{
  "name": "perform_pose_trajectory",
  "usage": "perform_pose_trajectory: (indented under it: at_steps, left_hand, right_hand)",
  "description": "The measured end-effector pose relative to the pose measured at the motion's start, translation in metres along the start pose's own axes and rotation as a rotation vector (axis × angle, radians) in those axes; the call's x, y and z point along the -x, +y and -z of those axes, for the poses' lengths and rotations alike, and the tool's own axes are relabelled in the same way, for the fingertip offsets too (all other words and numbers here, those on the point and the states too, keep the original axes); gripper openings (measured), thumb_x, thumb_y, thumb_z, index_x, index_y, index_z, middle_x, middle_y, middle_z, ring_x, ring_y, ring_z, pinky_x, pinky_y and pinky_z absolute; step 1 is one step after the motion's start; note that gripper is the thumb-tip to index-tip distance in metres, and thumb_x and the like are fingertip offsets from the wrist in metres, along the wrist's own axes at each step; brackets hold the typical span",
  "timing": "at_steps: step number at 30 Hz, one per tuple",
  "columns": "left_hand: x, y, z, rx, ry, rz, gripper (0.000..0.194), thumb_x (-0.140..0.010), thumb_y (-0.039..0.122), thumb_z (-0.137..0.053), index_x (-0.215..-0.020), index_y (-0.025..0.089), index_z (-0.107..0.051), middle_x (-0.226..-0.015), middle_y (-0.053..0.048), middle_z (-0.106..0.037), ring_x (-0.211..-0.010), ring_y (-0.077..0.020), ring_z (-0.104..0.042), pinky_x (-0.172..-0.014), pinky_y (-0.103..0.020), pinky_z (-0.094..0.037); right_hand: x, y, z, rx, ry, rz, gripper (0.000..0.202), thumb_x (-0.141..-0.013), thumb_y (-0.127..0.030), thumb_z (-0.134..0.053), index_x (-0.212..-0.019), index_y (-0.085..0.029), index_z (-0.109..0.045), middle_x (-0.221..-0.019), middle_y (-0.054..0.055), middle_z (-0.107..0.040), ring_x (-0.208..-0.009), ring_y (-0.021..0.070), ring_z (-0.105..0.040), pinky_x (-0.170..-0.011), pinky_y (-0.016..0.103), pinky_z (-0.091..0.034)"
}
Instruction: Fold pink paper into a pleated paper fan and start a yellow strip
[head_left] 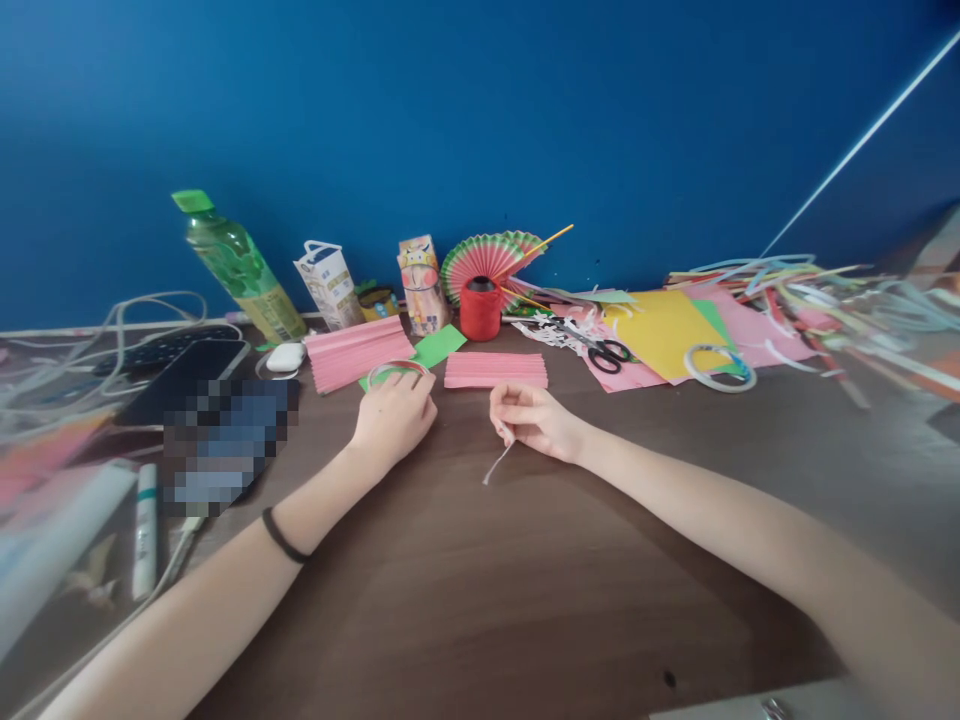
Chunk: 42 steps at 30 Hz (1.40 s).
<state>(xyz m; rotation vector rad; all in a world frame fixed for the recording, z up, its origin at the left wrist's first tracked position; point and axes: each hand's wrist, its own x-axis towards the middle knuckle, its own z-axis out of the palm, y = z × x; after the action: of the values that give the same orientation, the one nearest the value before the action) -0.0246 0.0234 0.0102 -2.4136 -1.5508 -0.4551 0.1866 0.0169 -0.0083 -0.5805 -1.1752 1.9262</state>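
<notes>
My left hand (395, 418) is at a roll of tape (399, 370), its fingers over the near side of the ring, beside a green paper piece (441, 346). Between the fingers of my right hand (534, 420) is a thin white strip (495, 467), its free end hanging toward the table. Just behind my right hand lies a small pleated pink paper (496, 370). A larger pleated pink paper (358, 352) lies behind my left hand. A red thread spool (480, 310) stands farther back, in front of a pink and green paper fan (480, 262).
Black scissors (609, 355), yellow paper (664, 330) and another tape roll (720, 368) lie back right, near a pile of strips. At left are a green bottle (244, 268), a phone (232, 440), a marker (145, 530) and cables. A blue wall rises behind.
</notes>
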Motion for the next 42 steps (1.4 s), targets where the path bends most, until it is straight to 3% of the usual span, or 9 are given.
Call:
perform_pose_trajectory:
  at_steps: [6, 15, 18, 24, 29, 32, 35, 37, 42]
  left_hand:
    - [-0.003, 0.007, 0.001, 0.033, 0.029, -0.068, 0.036, -0.083, 0.026, -0.046, -0.116, 0.014, -0.055, -0.118, -0.016, -0.056, -0.11, -0.0325, -0.049, -0.089, -0.045, -0.039]
    - [-0.053, 0.018, -0.012, 0.15, -0.275, -0.215, 0.067, -0.082, 0.034, -0.053, -0.138, 0.008, -0.029, -0.143, -0.019, -0.035, -0.133, -0.0279, -0.03, -0.106, -0.041, -0.026]
    - [-0.063, 0.024, -0.017, 0.129, -0.343, -0.19, 0.064, -0.083, 0.031, -0.052, -0.138, 0.005, -0.029, -0.14, -0.021, -0.038, -0.131, -0.0298, -0.033, -0.104, -0.041, -0.028]
    - [-0.062, 0.031, -0.016, 0.108, -0.233, -0.153, 0.032, -0.083, 0.021, -0.049, -0.11, 0.005, -0.056, -0.109, -0.02, -0.056, -0.108, -0.0298, -0.049, -0.093, -0.042, -0.037]
    - [-0.058, 0.041, -0.002, 0.682, -0.223, 0.144, 0.015, -0.085, 0.026, -0.045, -0.079, 0.015, -0.055, -0.077, -0.005, -0.06, -0.072, -0.0163, -0.057, -0.071, -0.031, -0.046]
    - [-0.048, 0.046, 0.0, 1.113, -0.317, 0.401, 0.013, -0.083, 0.028, -0.048, -0.076, 0.017, -0.049, -0.055, 0.004, -0.051, -0.045, -0.0092, -0.047, -0.044, -0.021, -0.038]
    - [-0.035, 0.045, -0.003, 1.314, -0.271, 0.502, 0.014, -0.081, 0.03, -0.05, -0.077, 0.017, -0.048, -0.053, 0.005, -0.052, -0.041, -0.0075, -0.046, -0.039, -0.018, -0.034]
    - [-0.027, 0.044, -0.006, 1.265, -0.19, 0.506, 0.016, -0.081, 0.033, -0.05, -0.08, 0.018, -0.045, -0.064, 0.001, -0.061, -0.047, -0.0092, -0.053, -0.039, -0.018, -0.035]
    - [-0.014, 0.048, 0.003, 0.779, -0.077, 0.358, 0.021, -0.08, 0.029, -0.051, -0.098, 0.018, -0.053, -0.073, -0.003, -0.066, -0.055, -0.014, -0.059, -0.052, -0.024, -0.043]
  right_hand:
    - [-0.004, -0.004, 0.004, -0.114, -0.067, -0.068, 0.022, -0.07, -0.023, -0.07, -0.072, -0.016, -0.05, -0.057, -0.005, -0.055, -0.044, 0.0033, -0.045, -0.048, 0.019, -0.035]
    - [-0.006, -0.004, 0.002, -0.16, -0.124, -0.078, 0.014, -0.071, -0.015, -0.067, -0.07, -0.013, -0.053, -0.054, -0.004, -0.056, -0.041, 0.0019, -0.042, -0.048, 0.018, -0.031]
    - [-0.006, -0.005, 0.002, -0.166, -0.118, -0.074, 0.014, -0.069, -0.015, -0.068, -0.069, -0.013, -0.054, -0.053, -0.004, -0.057, -0.04, 0.002, -0.042, -0.047, 0.018, -0.031]
    - [-0.006, -0.005, 0.0, -0.153, -0.118, -0.066, 0.017, -0.067, -0.016, -0.07, -0.07, -0.013, -0.054, -0.053, -0.003, -0.057, -0.041, 0.0021, -0.043, -0.047, 0.017, -0.031]
    - [-0.007, -0.002, 0.002, -0.15, -0.123, -0.044, 0.017, -0.068, -0.018, -0.07, -0.07, -0.013, -0.053, -0.054, -0.004, -0.056, -0.042, 0.0025, -0.044, -0.047, 0.017, -0.033]
    - [-0.007, -0.001, 0.003, -0.136, -0.123, -0.016, 0.018, -0.069, -0.019, -0.07, -0.071, -0.014, -0.054, -0.054, -0.003, -0.056, -0.043, 0.0032, -0.045, -0.046, 0.017, -0.032]
    - [-0.006, -0.001, 0.002, -0.123, -0.121, 0.006, 0.016, -0.069, -0.019, -0.07, -0.071, -0.014, -0.054, -0.055, -0.003, -0.056, -0.045, 0.004, -0.046, -0.046, 0.018, -0.033]
    - [-0.006, -0.002, 0.0, -0.123, -0.098, 0.021, 0.015, -0.069, -0.018, -0.069, -0.071, -0.014, -0.054, -0.055, -0.003, -0.056, -0.044, 0.0041, -0.046, -0.046, 0.018, -0.033]
    - [-0.008, -0.001, -0.002, -0.129, 0.013, 0.028, 0.011, -0.068, -0.016, -0.066, -0.07, -0.013, -0.056, -0.054, -0.003, -0.056, -0.043, 0.0037, -0.046, -0.047, 0.018, -0.032]
